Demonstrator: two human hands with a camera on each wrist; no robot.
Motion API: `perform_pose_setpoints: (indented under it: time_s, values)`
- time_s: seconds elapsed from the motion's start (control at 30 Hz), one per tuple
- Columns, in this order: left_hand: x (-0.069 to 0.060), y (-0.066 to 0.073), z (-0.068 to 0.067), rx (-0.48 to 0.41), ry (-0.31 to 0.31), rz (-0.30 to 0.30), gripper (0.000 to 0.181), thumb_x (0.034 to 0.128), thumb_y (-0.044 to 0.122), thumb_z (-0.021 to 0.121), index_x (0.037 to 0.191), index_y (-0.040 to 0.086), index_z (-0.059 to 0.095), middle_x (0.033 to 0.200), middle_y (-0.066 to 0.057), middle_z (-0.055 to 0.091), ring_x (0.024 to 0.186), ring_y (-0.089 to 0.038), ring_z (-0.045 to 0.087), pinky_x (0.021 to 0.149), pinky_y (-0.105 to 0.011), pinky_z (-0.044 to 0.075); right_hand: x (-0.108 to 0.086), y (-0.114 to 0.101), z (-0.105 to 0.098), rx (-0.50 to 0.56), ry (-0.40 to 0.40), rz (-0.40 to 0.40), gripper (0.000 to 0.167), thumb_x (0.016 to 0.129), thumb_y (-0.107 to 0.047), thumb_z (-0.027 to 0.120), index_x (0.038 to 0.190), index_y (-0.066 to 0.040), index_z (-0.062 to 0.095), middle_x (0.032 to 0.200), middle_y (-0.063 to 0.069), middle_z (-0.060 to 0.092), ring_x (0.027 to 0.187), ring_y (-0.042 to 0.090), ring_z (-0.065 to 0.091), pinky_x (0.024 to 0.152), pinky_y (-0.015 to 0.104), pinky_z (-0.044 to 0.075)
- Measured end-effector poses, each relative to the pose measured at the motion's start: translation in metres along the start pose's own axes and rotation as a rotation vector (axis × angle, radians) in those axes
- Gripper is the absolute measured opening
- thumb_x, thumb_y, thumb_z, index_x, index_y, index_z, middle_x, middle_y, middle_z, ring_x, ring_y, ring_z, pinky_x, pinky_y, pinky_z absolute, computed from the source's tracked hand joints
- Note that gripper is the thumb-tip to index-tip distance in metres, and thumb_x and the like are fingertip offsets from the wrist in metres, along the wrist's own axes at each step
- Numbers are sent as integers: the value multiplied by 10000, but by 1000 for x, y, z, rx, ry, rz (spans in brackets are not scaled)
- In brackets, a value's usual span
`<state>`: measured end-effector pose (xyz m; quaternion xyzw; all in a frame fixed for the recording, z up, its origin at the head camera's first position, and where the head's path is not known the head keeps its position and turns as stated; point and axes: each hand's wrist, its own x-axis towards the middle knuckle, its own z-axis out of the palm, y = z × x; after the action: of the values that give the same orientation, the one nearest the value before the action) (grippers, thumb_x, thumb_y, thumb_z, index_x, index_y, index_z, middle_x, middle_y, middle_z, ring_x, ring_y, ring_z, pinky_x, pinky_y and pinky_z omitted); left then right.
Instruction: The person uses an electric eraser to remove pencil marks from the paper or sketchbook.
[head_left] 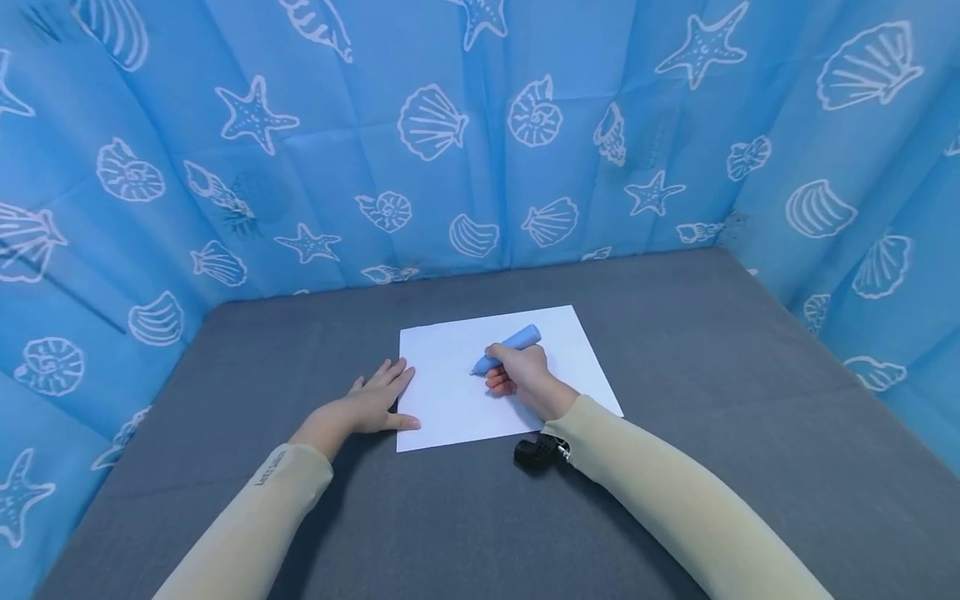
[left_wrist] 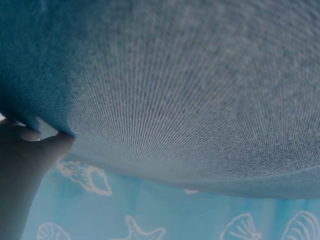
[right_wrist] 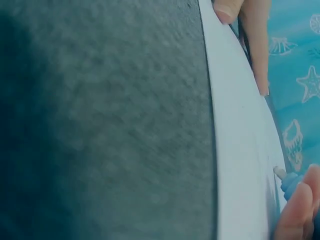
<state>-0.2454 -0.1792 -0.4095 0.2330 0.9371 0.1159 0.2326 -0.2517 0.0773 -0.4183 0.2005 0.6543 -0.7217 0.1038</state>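
A white sheet of paper (head_left: pixel 442 408) lies on the grey cloth. My right hand (head_left: pixel 527 377) grips a thick blue pen (head_left: pixel 522 337) with a narrow pale tip, slanted so that the tip points down and left at the sheet's middle. In the right wrist view the pen's tip (right_wrist: pixel 279 172) is just over or on the paper; contact cannot be told. No clear mark shows on the sheet. My left hand (head_left: pixel 372 400) rests with spread fingers across the paper's left edge, fingertips and thumb on the sheet. In the left wrist view that hand (left_wrist: pixel 30 155) is dark and partly cut off.
Grey cloth (head_left: pixel 712 375) covers the table around the sheet. A blue curtain (head_left: pixel 337 150) with white shells and starfish stands behind and along both sides. A small black device (head_left: pixel 534 454) hangs at the right sleeve's cuff, close to the paper's near edge.
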Motion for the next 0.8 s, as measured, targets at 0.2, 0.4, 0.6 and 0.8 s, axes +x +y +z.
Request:
perform_pose_setpoints:
  time_s: [0.2, 0.4, 0.6, 0.8]
  values:
    - [0, 2, -1, -4, 1, -1, 990, 885, 582, 606, 1558, 47, 115, 1618, -171, 18, 1467, -372, -66, 1104, -653, -13, -1, 0, -1, 6, 24, -13, 202, 916, -150, 617, 859, 44, 613, 586, 51, 588, 454, 87, 565, 452, 207, 499]
    - [0, 1, 0, -8, 5, 3, 992, 884, 575, 612, 1559, 51, 109, 1618, -170, 14, 1466, -372, -72, 1106, -649, -18, -1, -1, -2, 15, 17, -3, 192, 911, -142, 619, 870, 46, 618, 599, 58, 593, 464, 95, 570, 464, 212, 504]
    - [1, -3, 2, 7, 8, -3, 1004, 875, 592, 612, 1561, 58, 109, 1620, -161, 12, 1467, -367, -74, 1105, -650, -20, -1, 0, -3, 13, 15, -3, 191, 910, -137, 618, 860, 47, 621, 594, 60, 595, 460, 100, 576, 461, 222, 510]
    - [1, -3, 3, 5, 12, -2, 1004, 872, 598, 611, 1564, 71, 109, 1622, -149, 13, 1468, -359, -77, 1108, -645, -22, -1, -1, -8, 26, 37, 9, 204, 917, -149, 615, 872, 49, 618, 591, 58, 593, 456, 98, 572, 456, 219, 504]
